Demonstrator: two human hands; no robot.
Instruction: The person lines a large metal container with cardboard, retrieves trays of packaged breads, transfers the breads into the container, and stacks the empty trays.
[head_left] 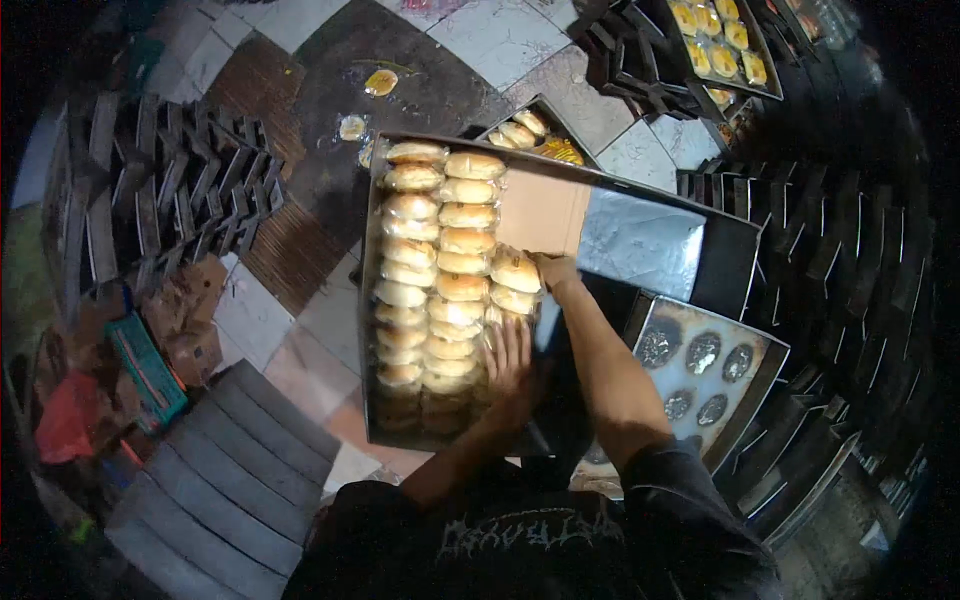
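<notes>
In front of me is a large dark tray (366,300) with wrapped buns (466,240) standing in tight rows. Two long columns fill its left side, and a shorter third column stands beside them. At the far end of that third column, my right hand (556,272) has its fingers bent against a wrapped bun (515,272); its fingertips are partly hidden. My left hand (512,362) lies with fingers extended over the nearer buns of the same column, covering some of them. Tan cardboard (540,210) shows on the tray bottom beyond the third column.
A shiny silvery sheet (640,245) lies at the tray's right. Beside it is a baking tray (720,375) with dark round marks. Stacked dark trays (160,190) stand left and right. Another tray of buns (718,40) sits at the upper right. Wrapped pieces (381,82) lie on the floor.
</notes>
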